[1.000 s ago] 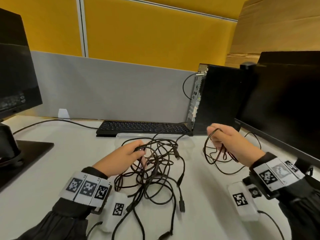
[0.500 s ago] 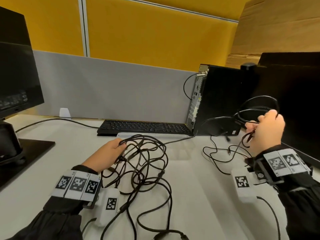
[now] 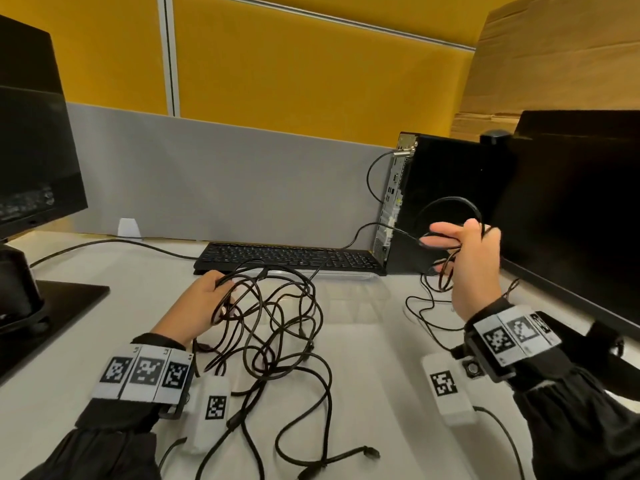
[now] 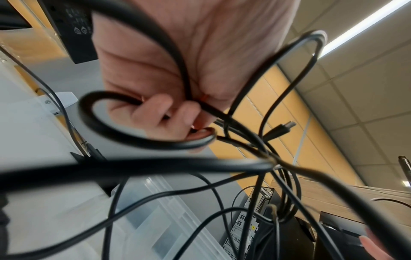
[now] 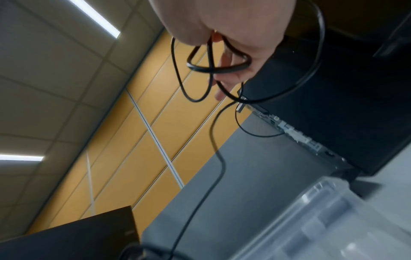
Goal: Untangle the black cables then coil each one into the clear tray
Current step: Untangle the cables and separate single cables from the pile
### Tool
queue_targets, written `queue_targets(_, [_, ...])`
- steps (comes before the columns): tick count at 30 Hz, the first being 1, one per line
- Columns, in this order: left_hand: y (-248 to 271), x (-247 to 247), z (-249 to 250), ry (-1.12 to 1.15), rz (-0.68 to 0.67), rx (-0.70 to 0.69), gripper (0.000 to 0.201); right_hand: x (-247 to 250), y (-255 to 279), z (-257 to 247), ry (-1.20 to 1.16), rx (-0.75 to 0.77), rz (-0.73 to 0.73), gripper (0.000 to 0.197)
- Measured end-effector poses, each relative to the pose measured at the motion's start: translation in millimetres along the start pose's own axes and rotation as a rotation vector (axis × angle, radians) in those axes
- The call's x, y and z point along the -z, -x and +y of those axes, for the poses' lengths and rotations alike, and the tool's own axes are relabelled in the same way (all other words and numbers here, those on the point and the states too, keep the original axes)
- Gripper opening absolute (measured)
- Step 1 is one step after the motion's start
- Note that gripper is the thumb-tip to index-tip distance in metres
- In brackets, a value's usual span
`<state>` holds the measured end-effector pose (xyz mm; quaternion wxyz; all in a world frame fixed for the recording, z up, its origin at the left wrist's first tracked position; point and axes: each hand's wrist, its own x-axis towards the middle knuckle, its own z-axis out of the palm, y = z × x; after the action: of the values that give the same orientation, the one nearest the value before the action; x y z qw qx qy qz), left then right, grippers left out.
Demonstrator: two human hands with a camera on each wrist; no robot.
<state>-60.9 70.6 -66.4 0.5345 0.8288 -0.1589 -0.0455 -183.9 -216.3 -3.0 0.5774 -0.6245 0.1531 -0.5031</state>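
Clear plastic tray (image 3: 349, 299) held tangle strands; left hand (image 3: 197, 306) gripped black cable tangle (image 3: 273, 327); right hand (image 3: 471, 265), risen, clutched looped thin black cable (image 3: 450, 202)

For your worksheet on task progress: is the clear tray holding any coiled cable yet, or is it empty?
Seemingly empty. The clear tray shows bare compartments; the cable tangle overlaps only its left edge, and the right hand holds its coil above.

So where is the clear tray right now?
In the head view the clear tray lies on the desk between the two hands, just in front of the keyboard; the cable tangle overlaps its left part.
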Motion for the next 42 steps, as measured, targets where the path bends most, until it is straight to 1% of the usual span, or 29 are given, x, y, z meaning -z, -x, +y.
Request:
queue_targets(5, [1.3, 2.6, -2.9, -0.09, -0.043, -0.042, 0.011, 10.1, -40.8, -15.8, -0.215, -0.002, 0.198, 0.015])
queue_targets(7, [0.7, 4.7, -3.5, -0.077, -0.02, -0.004, 0.011, 14.3, -53.3, -20.6, -0.317, -0.001, 0.294, 0.024])
queue_targets(9, [-2.4, 8.1, -6.0, -0.111, 0.029, 0.052, 0.011, 19.4, -63.7, -21.5, -0.41, 0.016, 0.342, 0.037])
queue_targets(11, [-5.2, 12.1, -10.1, -0.129, 0.071, 0.086, 0.006, 24.0, -76.5, -13.2, -0.345, 0.058, 0.358, 0.044])
queue_targets(13, [-6.9, 13.6, -13.9, -0.155, 0.075, 0.093, 0.016, 29.1, -88.5, 6.2, -0.122, 0.051, 0.326, 0.044])
queue_targets(14, [-7.7, 13.3, -15.9, -0.149, 0.065, 0.096, 0.019, 33.7, -94.0, 18.2, 0.047, 0.044, 0.281, 0.041])
queue_targets(15, [-8.4, 12.9, -16.1, -0.101, 0.071, 0.106, 0.018, 39.6, -99.8, 31.2, 0.264, 0.039, 0.226, 0.038])
queue_targets(16, [-8.6, 12.9, -16.1, -0.037, 0.081, 0.128, 0.015, 45.9, -105.7, 44.8, 0.503, 0.016, 0.139, 0.038])
queue_targets(17, [-9.4, 12.2, -16.0, 0.014, 0.088, 0.141, 0.014, 52.4, -110.0, 57.3, 0.731, -0.058, 0.018, 0.043])
queue_targets(18, [-9.2, 11.7, -15.1, 0.053, 0.089, 0.153, 0.012, 57.6, -112.0, 68.7, 0.932, -0.161, -0.138, 0.049])
queue_targets(19, [-8.7, 10.4, -13.7, 0.1, 0.084, 0.164, 0.012, 60.6, -109.4, 75.6, 1.132, -0.27, -0.32, 0.051])
queue_targets(20, [-7.5, 9.9, -12.0, 0.15, 0.079, 0.174, 0.013, 62.0, -106.4, 80.2, 1.314, -0.352, -0.505, 0.048])
queue_targets(21, [-6.8, 9.1, -10.8, 0.193, 0.078, 0.172, 0.014, 61.6, -103.1, 82.8, 1.493, -0.386, -0.639, 0.05])
queue_targets(22, [-5.6, 8.3, -9.5, 0.212, 0.079, 0.167, 0.014, 60.7, -101.0, 81.3, 1.662, -0.36, -0.722, 0.051])
queue_targets(23, [-5.3, 7.2, -8.9, 0.218, 0.078, 0.163, 0.013, 58.2, -97.0, 75.3, 1.768, -0.27, -0.742, 0.05])
queue_targets(24, [-4.8, 6.1, -8.4, 0.22, 0.077, 0.158, 0.012, 55.1, -93.6, 67.1, 1.812, -0.175, -0.699, 0.046])
queue_targets(26, [-3.7, 3.9, -6.0, 0.24, 0.074, 0.136, 0.01, 43.2, -80.7, 46.2, 1.716, -0.012, -0.618, 0.033])
queue_targets(27, [-3.1, 3.1, -4.8, 0.255, 0.074, 0.123, 0.008, 32.7, -69.6, 36.9, 1.633, 0.053, -0.612, 0.029])
queue_targets(31, [1.0, -1.1, 1.3, 0.302, 0.077, 0.073, 0.006, -20.0, -8.3, 17.1, 1.329, 0.37, -0.67, 0.029])
queue_targets(32, [1.9, -2.3, 2.7, 0.319, 0.074, 0.064, 0.005, -30.7, 6.6, 15.2, 1.239, 0.415, -0.722, 0.03])
queue_targets(33, [2.6, -3.4, 3.7, 0.333, 0.071, 0.054, 0.004, -40.2, 19.9, 14.0, 1.14, 0.402, -0.817, 0.033])
queue_targets(35, [4.0, -4.9, 5.3, 0.356, 0.059, 0.042, 0.007, -56.8, 43.6, 11.7, 0.967, 0.27, -1.053, 0.045])
queue_targets(36, [4.4, -5.4, 5.6, 0.365, 0.05, 0.038, 0.009, -63.2, 52.4, 13.2, 0.918, 0.197, -1.137, 0.051])
queue_targets(37, [4.8, -5.8, 5.6, 0.367, 0.036, 0.03, 0.009, -67.7, 59.2, 15.9, 0.88, 0.151, -1.179, 0.055])
queue_targets(38, [5.6, -6.4, 6.2, 0.359, 0.022, 0.018, 0.008, -70.8, 64.2, 19.2, 0.836, 0.125, -1.186, 0.054])
queue_targets(39, [6.2, -6.9, 6.9, 0.344, 0.013, 0.003, 0.006, -72.6, 66.9, 22.3, 0.776, 0.112, -1.174, 0.048])
queue_targets(42, [8.3, -8.6, 9.5, 0.305, -0.005, -0.041, 0.004, -74.2, 67.7, 25.3, 0.563, 0.059, -1.086, 0.025])
